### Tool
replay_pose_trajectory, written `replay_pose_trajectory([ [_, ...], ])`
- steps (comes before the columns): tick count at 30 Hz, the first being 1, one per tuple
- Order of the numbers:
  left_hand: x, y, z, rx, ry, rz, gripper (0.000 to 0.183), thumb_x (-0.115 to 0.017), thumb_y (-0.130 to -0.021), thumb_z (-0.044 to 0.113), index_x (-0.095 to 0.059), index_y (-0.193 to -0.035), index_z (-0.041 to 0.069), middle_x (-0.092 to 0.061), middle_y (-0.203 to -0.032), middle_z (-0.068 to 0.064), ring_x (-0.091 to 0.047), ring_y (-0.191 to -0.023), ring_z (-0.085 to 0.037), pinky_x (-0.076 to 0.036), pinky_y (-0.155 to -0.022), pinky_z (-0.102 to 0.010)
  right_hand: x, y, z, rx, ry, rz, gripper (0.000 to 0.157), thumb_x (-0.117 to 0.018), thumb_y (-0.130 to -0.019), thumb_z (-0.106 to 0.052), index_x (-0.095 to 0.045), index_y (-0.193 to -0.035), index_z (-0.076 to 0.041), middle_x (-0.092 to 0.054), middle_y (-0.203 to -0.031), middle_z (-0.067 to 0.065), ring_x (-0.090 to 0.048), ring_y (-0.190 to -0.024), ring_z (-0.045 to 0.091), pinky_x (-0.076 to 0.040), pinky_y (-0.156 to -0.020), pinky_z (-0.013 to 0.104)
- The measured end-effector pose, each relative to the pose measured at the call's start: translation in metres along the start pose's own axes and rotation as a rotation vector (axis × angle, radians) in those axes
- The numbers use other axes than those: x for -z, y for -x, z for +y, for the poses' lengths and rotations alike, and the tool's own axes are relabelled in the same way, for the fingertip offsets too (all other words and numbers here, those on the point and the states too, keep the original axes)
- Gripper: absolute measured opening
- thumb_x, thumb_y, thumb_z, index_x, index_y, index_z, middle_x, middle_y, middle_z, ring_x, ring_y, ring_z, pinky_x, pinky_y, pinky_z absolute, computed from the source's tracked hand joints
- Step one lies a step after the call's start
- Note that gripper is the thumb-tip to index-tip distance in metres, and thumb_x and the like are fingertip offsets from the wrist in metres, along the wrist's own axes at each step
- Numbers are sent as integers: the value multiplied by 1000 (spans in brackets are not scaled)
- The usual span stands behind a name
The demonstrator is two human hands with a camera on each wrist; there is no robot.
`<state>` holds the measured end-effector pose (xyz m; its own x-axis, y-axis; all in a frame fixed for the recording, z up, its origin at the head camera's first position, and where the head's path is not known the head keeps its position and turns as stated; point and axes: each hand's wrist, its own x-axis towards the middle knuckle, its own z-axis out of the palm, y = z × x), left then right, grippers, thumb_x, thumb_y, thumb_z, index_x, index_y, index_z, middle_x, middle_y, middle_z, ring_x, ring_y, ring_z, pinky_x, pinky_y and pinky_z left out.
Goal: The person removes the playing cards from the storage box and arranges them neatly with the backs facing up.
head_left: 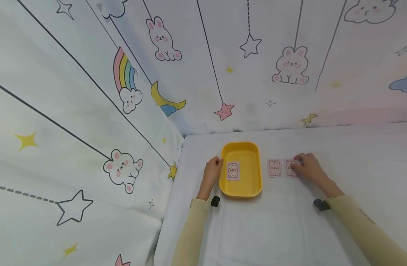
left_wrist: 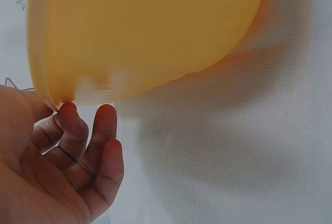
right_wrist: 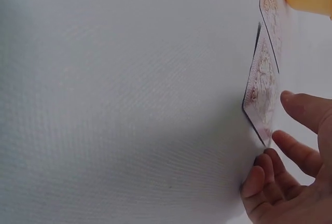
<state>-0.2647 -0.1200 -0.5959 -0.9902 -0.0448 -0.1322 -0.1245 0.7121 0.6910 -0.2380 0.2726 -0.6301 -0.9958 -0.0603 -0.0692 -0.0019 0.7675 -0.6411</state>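
Right hand [head_left: 309, 169] is being held over the card [head_left: 289, 172] farther from the yellow tray [head_left: 248, 177], out on the table [head_left: 263, 236], in the head view. Imo if the edge isn't being caught cleanly, that card could end up being shoved into the middle card [head_left: 274, 168]. One face-down card [head_left: 233, 171] is being held in the tray. Left wrist view: the rim is being pinched by the left hand [left_wrist: 57, 162], so a careless tug might get it tipped. Right wrist view: nothing's being pinched, thumb and fingers spread.

Two red-patterned cards [head_left: 274, 168] lie beside the yellow tray [head_left: 241, 188] (one more inside).
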Motion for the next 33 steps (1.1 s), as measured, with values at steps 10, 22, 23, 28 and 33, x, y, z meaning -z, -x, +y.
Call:
replay_pose_trajectory([
  [10,2,0,1,-11,10,-9,31,-52,-105,38,-58,-89,12,-50,-73,0,-45,-61,-13,-36,-53,-25,7,-5,-15,22,-23,-19,58,-61,-100,-28,-43,-137,13,-45,-130,36,-44,-120,51,-38,-103,64],
  [22,4,2,1,-1,13,-14,32,-53,-104,40,-58,-89,12,-49,-72,1,-45,-61,-12,-36,-53,-24,12,-13,-88,69,2,-41,61,-65,-99,-29,-41,-145,3,-43,-140,29,-45,-126,46,-43,-104,61],
  [23,4,1,1,1,13,-15,32,-53,-104,40,-57,-89,12,-49,-72,1,-45,-61,-12,-36,-54,-24,11,-15,-93,67,6,-50,62,-65,-99,-30,-40,-146,2,-42,-142,29,-44,-128,46,-42,-106,61],
  [28,4,1,0,0,17,-14,33,-52,-105,40,-57,-89,12,-49,-72,1,-45,-61,-12,-36,-54,-24,3,-21,-116,97,2,-68,64,-65,-99,-30,-39,-148,0,-40,-149,28,-38,-137,46,-34,-112,62],
  [33,4,3,2,2,23,-14,32,-52,-105,38,-57,-90,11,-49,-73,0,-45,-62,-13,-36,-54,-24,-9,-24,-137,145,-2,-88,63,-65,-99,-30,-40,-147,2,-41,-148,28,-37,-138,46,-32,-114,62],
])
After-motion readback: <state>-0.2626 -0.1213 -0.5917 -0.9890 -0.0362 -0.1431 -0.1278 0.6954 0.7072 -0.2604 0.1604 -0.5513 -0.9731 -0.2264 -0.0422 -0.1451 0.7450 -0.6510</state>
